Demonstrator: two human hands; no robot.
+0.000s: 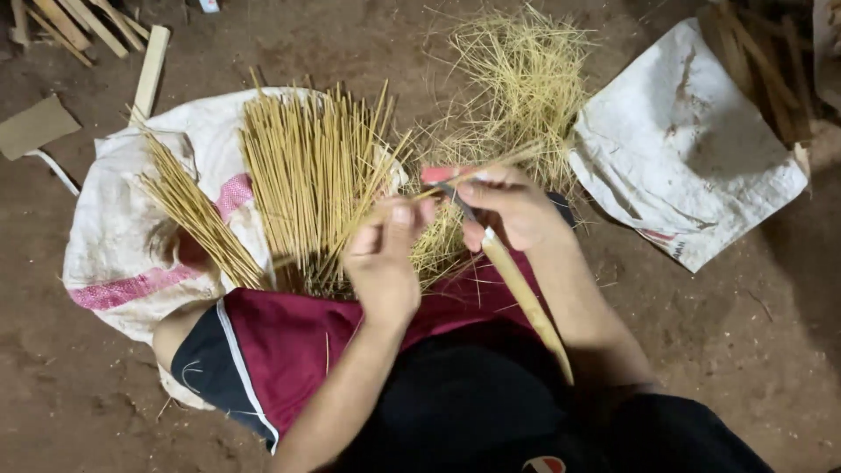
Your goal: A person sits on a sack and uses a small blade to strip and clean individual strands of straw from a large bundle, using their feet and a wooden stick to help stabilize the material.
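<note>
Item: thin bamboo stick (pixel 455 180), pinched at one end by the left hand (pixel 383 254), its other end passing under the right hand (pixel 512 206), above the lap. Right hand closed round a long-handled knife (pixel 526 302), blade laid against the stick. Finished sticks (pixel 307 171) lay fanned on a white sack (pixel 114 236) (sizeable lot); shavings heap (pixel 521 83) beyond. Evidently well advanced; remaining stock uncertain.

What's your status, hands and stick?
Left hand pinching thin stick. Right hand gripping knife, long handle trailing back. Stick bundles close ahead.
</note>
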